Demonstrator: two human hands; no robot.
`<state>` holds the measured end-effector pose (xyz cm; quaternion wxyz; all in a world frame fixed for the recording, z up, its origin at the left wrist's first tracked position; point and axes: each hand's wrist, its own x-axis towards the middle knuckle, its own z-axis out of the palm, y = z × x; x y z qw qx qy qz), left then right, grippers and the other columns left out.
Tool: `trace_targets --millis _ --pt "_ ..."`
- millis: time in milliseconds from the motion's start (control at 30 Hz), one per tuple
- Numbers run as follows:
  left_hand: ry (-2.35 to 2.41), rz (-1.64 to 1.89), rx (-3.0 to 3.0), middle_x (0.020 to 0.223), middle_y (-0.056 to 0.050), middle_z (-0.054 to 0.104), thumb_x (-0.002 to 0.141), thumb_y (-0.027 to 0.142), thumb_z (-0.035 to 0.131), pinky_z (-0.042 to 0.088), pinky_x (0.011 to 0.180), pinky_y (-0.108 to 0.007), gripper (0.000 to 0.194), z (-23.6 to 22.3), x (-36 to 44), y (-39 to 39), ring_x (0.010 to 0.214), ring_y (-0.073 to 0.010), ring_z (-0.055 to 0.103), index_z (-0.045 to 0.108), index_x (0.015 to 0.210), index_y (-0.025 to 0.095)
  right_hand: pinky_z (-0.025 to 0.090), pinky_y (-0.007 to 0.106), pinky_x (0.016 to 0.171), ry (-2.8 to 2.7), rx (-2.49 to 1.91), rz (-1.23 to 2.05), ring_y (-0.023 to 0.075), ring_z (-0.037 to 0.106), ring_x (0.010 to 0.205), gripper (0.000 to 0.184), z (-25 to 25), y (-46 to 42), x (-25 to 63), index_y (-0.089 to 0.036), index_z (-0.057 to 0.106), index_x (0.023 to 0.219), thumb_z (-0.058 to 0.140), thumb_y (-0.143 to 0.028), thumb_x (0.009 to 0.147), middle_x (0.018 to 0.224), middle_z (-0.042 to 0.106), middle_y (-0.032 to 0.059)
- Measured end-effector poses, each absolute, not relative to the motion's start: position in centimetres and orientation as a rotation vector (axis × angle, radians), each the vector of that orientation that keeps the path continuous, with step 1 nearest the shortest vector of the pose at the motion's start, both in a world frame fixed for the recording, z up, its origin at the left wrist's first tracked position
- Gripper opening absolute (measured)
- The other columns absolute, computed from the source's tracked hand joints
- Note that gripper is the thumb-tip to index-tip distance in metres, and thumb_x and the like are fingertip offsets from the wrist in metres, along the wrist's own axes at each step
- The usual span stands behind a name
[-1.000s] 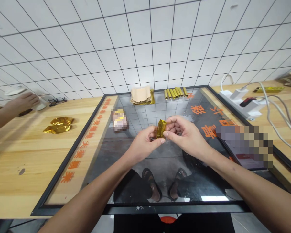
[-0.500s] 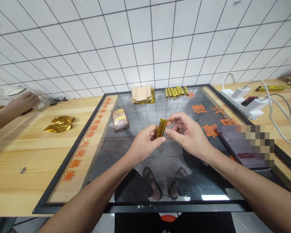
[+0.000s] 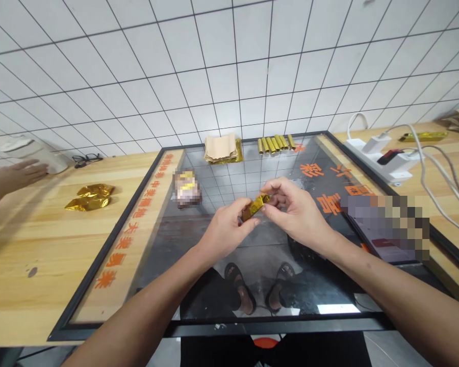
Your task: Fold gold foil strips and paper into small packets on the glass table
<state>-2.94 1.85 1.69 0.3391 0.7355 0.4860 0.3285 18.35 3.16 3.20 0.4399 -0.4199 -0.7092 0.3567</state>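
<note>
Fingers (image 3: 278,186) of left hand (image 3: 225,229) and right hand (image 3: 296,214) pinching one gold foil packet (image 3: 254,206)

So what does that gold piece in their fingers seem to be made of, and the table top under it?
The gold piece looks like thin metallic foil, perhaps foil-laminated paper: it shines and shows creases. The table top looks like glass, glossy with sharp reflections, though clear acrylic could look the same.

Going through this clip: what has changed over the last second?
The gold foil packet has swung from nearly upright to a low slant, held between the left hand and right hand. The co-worker's hand has drawn back leftward. The gold rolls and foil packets stayed put.
</note>
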Motion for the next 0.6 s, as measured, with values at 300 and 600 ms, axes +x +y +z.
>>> trace_targets --millis 300,600 --pt "1.175 0.885 1.815 0.087 0.001 0.065 0.094 0.032 0.070 0.042 0.067 -0.027 0.029 1.66 -2.97 1.90 0.074 -0.0152 0.055 0.073 0.121 0.021 0.061 0.040 0.083 -1.767 -0.981 0.858 0.0217 0.074 0.091 0.027 3.48 2.98 18.37 -0.030 0.062 0.118 0.070 -0.021 0.093 0.110 0.075 0.0030" --pt "1.164 0.922 1.831 0.085 0.000 0.063 0.098 0.034 0.068 0.046 0.071 -0.027 0.025 1.18 -3.10 2.00 0.077 -0.0159 0.055 0.074 0.118 0.020 0.061 0.039 0.086 -1.720 -0.990 0.883 0.0224 0.074 0.095 0.023 3.61 3.06 18.27 -0.028 0.064 0.115 0.073 -0.025 0.095 0.107 0.076 0.0036"
